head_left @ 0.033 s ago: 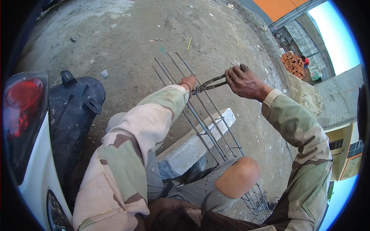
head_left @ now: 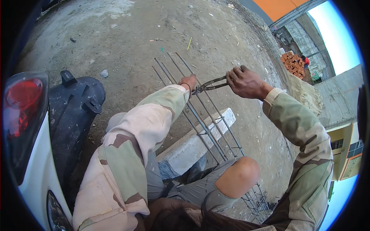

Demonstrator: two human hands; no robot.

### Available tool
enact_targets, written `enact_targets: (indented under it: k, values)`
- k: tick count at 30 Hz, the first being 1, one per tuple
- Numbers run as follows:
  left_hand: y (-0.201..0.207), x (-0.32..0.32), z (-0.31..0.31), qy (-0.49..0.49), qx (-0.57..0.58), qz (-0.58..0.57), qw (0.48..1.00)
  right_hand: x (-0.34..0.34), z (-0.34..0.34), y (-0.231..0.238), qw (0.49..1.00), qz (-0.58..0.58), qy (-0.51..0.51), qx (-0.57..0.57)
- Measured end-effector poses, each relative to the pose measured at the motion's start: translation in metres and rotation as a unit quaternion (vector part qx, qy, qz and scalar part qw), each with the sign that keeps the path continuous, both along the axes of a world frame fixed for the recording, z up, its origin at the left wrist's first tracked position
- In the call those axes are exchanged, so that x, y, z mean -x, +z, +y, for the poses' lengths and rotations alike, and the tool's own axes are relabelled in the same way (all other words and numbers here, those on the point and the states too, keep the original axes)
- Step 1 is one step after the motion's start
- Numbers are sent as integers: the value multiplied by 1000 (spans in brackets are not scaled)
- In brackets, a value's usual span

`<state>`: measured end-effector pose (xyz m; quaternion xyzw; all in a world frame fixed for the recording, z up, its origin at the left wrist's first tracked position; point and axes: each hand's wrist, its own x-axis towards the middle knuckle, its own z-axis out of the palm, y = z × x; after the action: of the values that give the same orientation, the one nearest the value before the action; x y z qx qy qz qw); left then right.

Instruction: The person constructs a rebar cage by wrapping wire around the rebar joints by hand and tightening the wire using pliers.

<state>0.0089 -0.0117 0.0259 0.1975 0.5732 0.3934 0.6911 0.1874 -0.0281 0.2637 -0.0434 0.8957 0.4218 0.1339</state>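
Your right hand point(head_left: 248, 82) was clamped around the ends of the handles of the pincers point(head_left: 198, 89), with the arm held out to the side; gripping that far from the head probably gave you more leverage. The handles stood a little apart, and the head of the tool lay over the metal rods point(head_left: 198, 117), just beside your left hand point(head_left: 189, 81). That hand was down at the rods, most likely to steady the spot where the tool met them, but its fingers were mostly hidden, so I could not tell whether they were closed on anything. The rods ran in front of you, from bare ground ahead back toward your knee point(head_left: 243, 173), with thin cross ties joining them. They passed over a long pale concrete block point(head_left: 181, 152), which seemed to serve as a prop, holding the frame clear of the ground point(head_left: 131, 42). The block's near end sat on a grey stone point(head_left: 167, 169), perhaps to raise it. You sat low with the frame before you, which presumably kept both arms in easy reach. A white car point(head_left: 38, 165) stood close on your left.
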Motion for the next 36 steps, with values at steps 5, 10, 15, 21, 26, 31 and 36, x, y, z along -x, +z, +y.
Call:
enact_targets:
  k: [5,10,15,21,26,31,36]
  values:
    - [1,-10,-1,75,32,73,994,4,4,-1,881,-71,-401,240]
    - [2,0,0,38,2,25,999,12,11,0,616,11,-680,398]
    - [15,2,-10,46,30,-44,997,1,8,-1,854,-26,-459,244]
    - [25,4,-17,40,28,-43,998,-2,1,-2,970,-13,-173,170]
    - [20,1,-15,55,34,-41,997,1,2,-9,704,9,-634,321]
    - [14,1,-12,78,13,-49,996,-40,-18,-32,198,159,-718,649]
    - [13,-2,-8,83,30,-47,995,-70,-59,-78,166,249,-621,724]
